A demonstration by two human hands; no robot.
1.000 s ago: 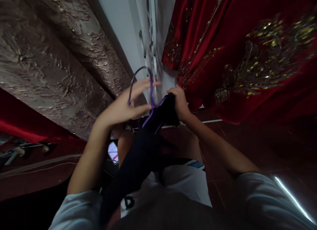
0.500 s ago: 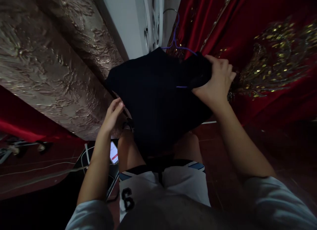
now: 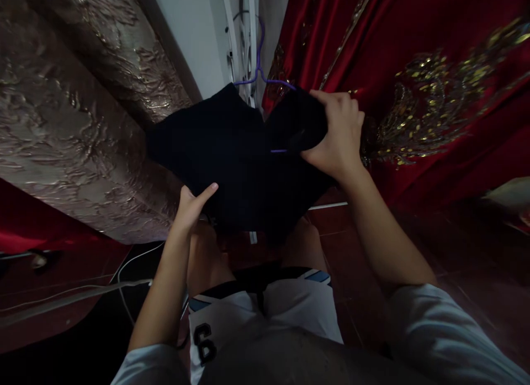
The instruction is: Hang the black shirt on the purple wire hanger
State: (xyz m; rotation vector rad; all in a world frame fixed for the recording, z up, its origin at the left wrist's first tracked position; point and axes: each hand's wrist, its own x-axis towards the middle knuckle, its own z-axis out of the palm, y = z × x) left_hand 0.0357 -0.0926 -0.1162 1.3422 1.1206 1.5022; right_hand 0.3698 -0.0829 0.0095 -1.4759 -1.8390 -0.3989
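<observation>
Above the wearer's bare knees [image 3: 203, 249], a dark navy cloth garment [image 3: 244, 153] hung on a thin purple hanger [image 3: 258, 64]. Right hand [image 3: 342, 139] grasped its bunched right side; left hand [image 3: 191, 205] had thumb over the left edge, fingers hidden, pinch uncertain. Step seemed to be settling cloth; next move likely called for steady support.

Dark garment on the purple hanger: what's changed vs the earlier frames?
A second ago it was bunched, with the left hand at the hook. Now the dark garment is spread, and with the purple hanger sits further left in view than half a second ago. The left thumb now lies over its front; fingers mostly hidden. Unchanged: right hand grip on the garment.
</observation>
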